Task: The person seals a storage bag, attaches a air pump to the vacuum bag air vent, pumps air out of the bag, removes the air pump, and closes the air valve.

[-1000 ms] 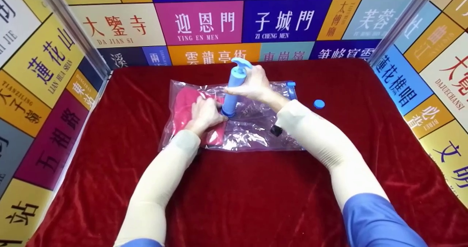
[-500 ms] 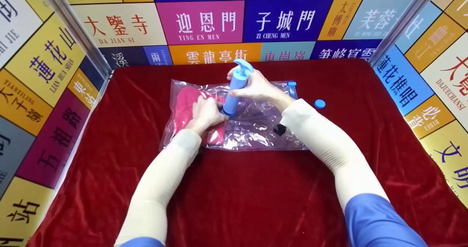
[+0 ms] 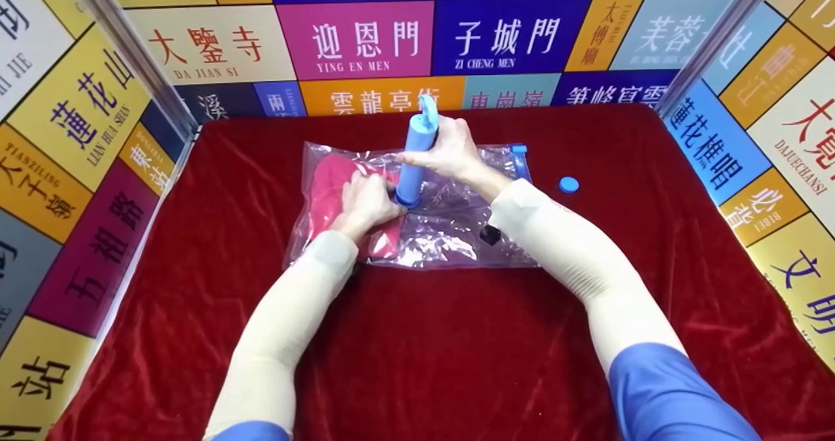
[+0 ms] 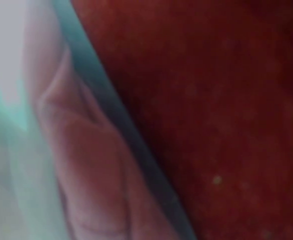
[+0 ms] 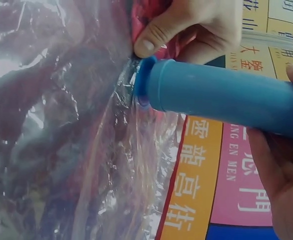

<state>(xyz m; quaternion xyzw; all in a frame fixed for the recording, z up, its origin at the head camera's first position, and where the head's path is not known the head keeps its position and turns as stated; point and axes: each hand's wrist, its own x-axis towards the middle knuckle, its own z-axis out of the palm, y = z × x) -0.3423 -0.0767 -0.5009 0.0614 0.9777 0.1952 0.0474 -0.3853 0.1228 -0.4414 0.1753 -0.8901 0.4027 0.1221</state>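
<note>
A blue hand pump (image 3: 416,157) stands slightly tilted over the clear plastic vacuum bag (image 3: 450,242), its lower end at the bag's round blue valve (image 5: 143,82). My right hand (image 3: 449,151) grips the pump's barrel just below the handle (image 3: 427,109). My left hand (image 3: 370,201) pinches the bag beside the valve; its thumb tip sits right at the valve's rim in the right wrist view. Pink folded cloth (image 3: 329,190) lies inside the bag under the left hand. The left wrist view shows only blurred pink cloth (image 4: 96,170) and the bag's edge.
A small round blue cap (image 3: 569,184) lies on the red velvet cloth (image 3: 456,343) right of the bag. A blue slider (image 3: 518,149) sits at the bag's top right corner. Printed panels (image 3: 365,40) stand behind and along both sides.
The pump's handle has turned and now shows narrow, end-on. My right hand rocked slightly rightward with the pump, then back left. My left hand has stayed at the valve.
</note>
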